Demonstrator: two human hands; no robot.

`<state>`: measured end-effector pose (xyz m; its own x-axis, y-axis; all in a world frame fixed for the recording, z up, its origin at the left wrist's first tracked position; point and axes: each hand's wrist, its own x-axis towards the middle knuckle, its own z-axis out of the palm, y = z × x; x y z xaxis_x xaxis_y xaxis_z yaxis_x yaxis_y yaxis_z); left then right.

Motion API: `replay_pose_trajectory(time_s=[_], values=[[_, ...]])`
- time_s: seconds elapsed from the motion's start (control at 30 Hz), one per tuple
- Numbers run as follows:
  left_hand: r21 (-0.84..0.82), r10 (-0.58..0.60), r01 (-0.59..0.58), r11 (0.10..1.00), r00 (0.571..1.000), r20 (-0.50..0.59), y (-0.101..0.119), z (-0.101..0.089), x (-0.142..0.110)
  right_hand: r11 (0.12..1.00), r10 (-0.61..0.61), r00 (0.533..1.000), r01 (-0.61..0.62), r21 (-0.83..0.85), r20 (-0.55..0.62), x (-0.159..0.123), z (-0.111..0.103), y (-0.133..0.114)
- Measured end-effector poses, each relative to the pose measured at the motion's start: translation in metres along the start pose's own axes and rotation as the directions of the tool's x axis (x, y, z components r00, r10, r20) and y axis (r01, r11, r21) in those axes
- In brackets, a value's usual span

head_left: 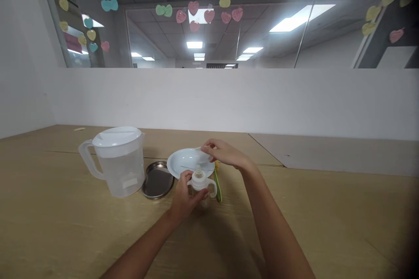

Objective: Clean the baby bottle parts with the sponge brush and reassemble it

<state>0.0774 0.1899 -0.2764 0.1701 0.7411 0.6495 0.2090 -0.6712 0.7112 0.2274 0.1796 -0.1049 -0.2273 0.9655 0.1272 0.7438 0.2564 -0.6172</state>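
My left hand (183, 196) is wrapped around a baby bottle (199, 182) with a white collar, two side handles and a clear nipple exposed on top. The bottle stands upright, and its lower body is partly hidden by my fingers. Above and to the right of it, my right hand (225, 153) pinches a translucent cap (204, 155) over the edge of a pale blue-white bowl (176, 159). Behind the bottle, a thin stick-like thing shows in the bowl. A green-handled brush (218, 186) with a yellow end lies just right of the bottle.
A lidded translucent pitcher (122, 165) stands on the left of the wooden table (310, 218). Between it and the bowl sits a round metal tray (158, 181). A small flat piece (79, 129) lies at the back left. A white wall (209, 100) borders the table's far side.
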Motion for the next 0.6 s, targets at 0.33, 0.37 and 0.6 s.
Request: replay_pose_trajectory(time_s=[0.33,0.37,0.6], values=[[0.064,0.05,-0.049,0.997,0.999,-0.01,-0.009,0.002,-0.003,0.955,0.121,0.993,-0.112,-0.276,0.015,0.038,0.039,0.03],[0.07,0.053,-0.052,0.996,0.999,-0.012,-0.009,0.001,-0.003,0.955,0.123,0.991,-0.106,-0.279,0.046,0.041,0.046,0.032],[0.071,0.055,-0.055,0.996,0.998,-0.002,-0.011,0.0,-0.002,0.956,0.103,0.986,-0.062,-0.285,0.131,0.048,0.069,0.037]])
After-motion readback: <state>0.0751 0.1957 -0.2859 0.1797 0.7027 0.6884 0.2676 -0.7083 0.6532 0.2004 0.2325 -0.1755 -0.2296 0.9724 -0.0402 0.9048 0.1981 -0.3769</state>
